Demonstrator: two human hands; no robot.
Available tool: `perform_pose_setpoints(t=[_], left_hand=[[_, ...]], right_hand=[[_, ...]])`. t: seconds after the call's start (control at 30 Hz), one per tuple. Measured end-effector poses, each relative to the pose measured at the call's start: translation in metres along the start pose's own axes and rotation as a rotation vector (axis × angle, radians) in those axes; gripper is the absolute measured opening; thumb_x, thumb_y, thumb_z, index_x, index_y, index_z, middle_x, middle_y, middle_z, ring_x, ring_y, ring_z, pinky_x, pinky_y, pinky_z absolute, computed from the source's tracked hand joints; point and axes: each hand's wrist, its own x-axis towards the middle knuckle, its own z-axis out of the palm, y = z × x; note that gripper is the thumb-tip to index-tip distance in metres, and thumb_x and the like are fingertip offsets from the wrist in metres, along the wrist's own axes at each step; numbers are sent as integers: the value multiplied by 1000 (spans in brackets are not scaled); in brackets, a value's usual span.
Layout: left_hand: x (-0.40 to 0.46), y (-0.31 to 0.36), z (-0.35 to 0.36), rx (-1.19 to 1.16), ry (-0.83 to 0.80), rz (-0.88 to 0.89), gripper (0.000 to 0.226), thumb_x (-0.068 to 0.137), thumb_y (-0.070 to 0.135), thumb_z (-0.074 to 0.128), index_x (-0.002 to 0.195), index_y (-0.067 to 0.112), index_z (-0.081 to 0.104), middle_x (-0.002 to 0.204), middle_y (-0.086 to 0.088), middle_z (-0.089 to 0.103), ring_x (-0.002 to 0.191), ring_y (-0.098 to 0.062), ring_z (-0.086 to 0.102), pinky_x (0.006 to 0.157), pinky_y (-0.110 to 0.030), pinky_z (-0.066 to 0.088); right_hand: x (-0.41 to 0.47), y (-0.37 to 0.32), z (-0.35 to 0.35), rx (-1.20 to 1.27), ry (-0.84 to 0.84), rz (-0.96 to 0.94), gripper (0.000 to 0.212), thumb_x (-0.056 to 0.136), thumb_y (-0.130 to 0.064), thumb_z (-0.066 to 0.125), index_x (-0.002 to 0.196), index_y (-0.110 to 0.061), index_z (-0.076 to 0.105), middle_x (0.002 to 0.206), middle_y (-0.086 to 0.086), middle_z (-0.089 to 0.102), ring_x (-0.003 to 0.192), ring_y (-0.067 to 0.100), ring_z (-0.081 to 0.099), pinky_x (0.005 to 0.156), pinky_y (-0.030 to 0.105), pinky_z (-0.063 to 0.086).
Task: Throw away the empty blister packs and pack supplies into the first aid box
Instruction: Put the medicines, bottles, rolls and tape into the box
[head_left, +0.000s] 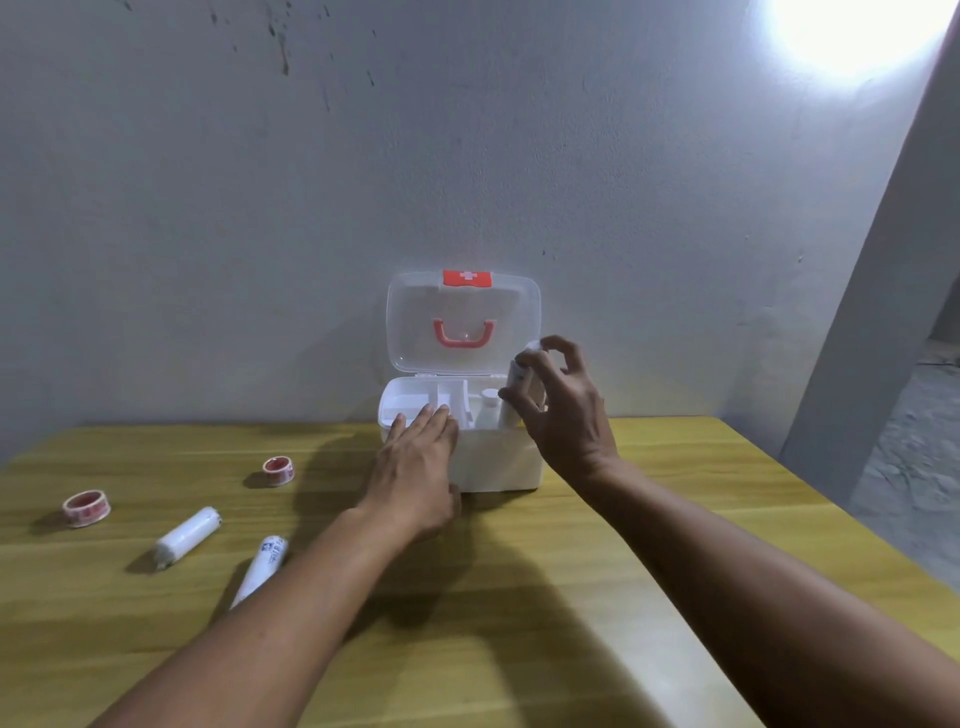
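A: What lies closest to the camera?

B: Two bare forearms reaching forward over a yellow wooden desk (597, 545). Going left to right: near the desk's left edge sits a roll of red-printed tape (86, 508), and a second tape roll (278, 470) lies farther in. Between them and the arms lie a white bandage roll (187, 537) and a white tube (261, 569), partly hidden by the left forearm.

A: And the hands?

B: The left hand (415, 467) rests flat on the front left rim of the first aid box (493, 457), fingers (426, 421) pressed together and extended. The box stands at the desk's far edge against the wall, with its clear lid (463, 322) upright. The right hand (563, 410) holds a small white bottle (519, 384) above the box's right compartment, fingertips pinching it, the other fingers curled loosely. Another capped bottle (488, 402) already stands there.

A: What might go wrong?

B: I judge the pinch looks light, so the bottle could slip or knock its neighbour over. The box is light plastic and may slide if the left hand lifts. No blister packs are visible.

A: And the room?

B: A bare grey wall (467, 156) with dark marks, a glaring light top right, a slanted pillar (872, 312) and rough concrete floor (909, 467) at right.
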Motion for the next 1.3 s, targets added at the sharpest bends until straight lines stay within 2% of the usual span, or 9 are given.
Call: perform_pose_setpoints(t=[0.17,0.27,0.4,0.53,0.73,0.9,1.03,1.2,1.3], left_hand=[[-1,1,0,-12,10,-9,67,81,11,53,143,11,27,161,-5,15,150,-19,6,122,-36,0],[0,1,-1,7,-13,-10,74,82,15,54,148,10,21,162,-5,11,150,-18,4,122,-36,0],[0,0,0,12,-36,-10,77,82,13,51,151,10,15,162,-5,8,150,-17,2,122,-35,-3],[-1,0,1,1,-29,-17,76,82,13,48,151,10,14,162,-4,7,150,-16,1,121,-34,-4],[1,2,-1,-2,-46,-24,76,82,13,48,150,9,15,162,-5,10,150,-17,3,122,-36,-2],[6,-2,-7,9,-10,-16,63,84,18,44,144,9,28,159,-5,23,149,-19,12,122,-45,4],[11,-14,-8,-13,59,-68,61,87,25,43,145,7,31,158,-6,26,149,-20,13,121,-47,5],[4,-34,-9,-104,89,-144,62,89,30,32,146,6,28,159,-9,22,149,-22,12,122,-45,8],[-7,-52,-11,-123,101,-207,64,82,27,28,142,8,34,157,-9,28,148,-23,18,120,-45,13]], right_hand=[[1,1,4,-26,-41,-107,29,79,-16,76,103,-3,64,124,27,48,91,34,64,66,40,59],[-8,5,10,-42,-124,-98,31,77,-17,77,102,-4,63,122,25,50,86,32,64,64,39,59],[-18,11,11,-51,-180,-34,18,86,-22,68,91,-6,64,107,14,58,74,30,62,58,37,55],[-30,14,10,-270,-169,-49,14,88,-25,57,89,-17,68,96,4,68,86,29,62,75,37,46],[-37,12,5,-366,-295,36,33,83,-19,45,112,-22,61,112,2,68,105,29,57,94,45,40],[-10,7,2,-226,-227,126,34,88,-12,45,120,-14,57,117,10,65,101,28,55,84,39,42],[18,-5,8,-125,-263,158,33,91,-10,44,123,-11,55,121,12,62,104,28,55,86,40,45],[31,-32,26,-75,-287,54,37,87,-2,45,121,-11,57,121,12,64,104,29,59,86,44,51],[11,-52,41,-103,-415,-66,38,86,-5,45,120,-10,61,117,13,67,102,33,62,81,47,53]])
